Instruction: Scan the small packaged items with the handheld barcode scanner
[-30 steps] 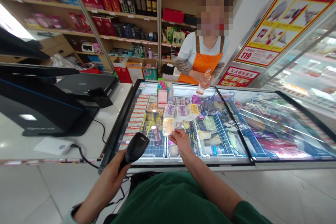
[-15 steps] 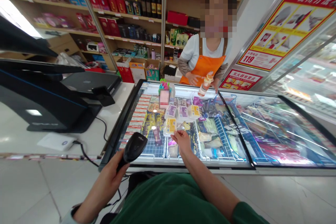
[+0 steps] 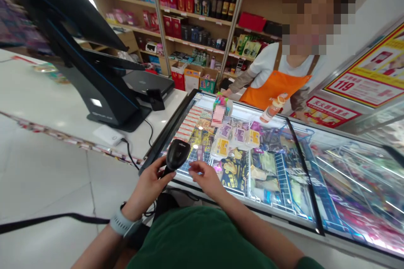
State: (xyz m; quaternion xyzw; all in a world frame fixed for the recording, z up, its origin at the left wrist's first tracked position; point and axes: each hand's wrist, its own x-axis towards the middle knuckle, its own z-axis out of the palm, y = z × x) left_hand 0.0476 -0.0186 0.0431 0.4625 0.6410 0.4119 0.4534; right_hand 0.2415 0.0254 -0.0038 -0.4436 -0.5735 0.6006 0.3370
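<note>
My left hand (image 3: 153, 180) is wrapped round the handle of a black barcode scanner (image 3: 178, 154), its head pointing up and away from me over the glass. Just right of the scanner is my right hand (image 3: 206, 178), with fingers loosely bent and apart, and nothing shows between them. Beyond it, on the freezer's glass lid, lies a clear-wrapped package with a yellow label (image 3: 222, 147). Packages with purple labels (image 3: 239, 135) and another yellow-labelled one (image 3: 253, 138) lie close by.
Across the chest freezer (image 3: 303, 153) a person in an orange apron (image 3: 268, 86) has one hand by a colourful item (image 3: 221, 101). An orange-capped bottle (image 3: 272, 110) stands on the glass. To the left are a checkout terminal (image 3: 104, 105) and a white device (image 3: 109, 135) on the counter.
My right hand has let go of the yellow-labelled package and drawn back beside the scanner. My view has shifted left. The other person's hand has reached to the colourful item.
</note>
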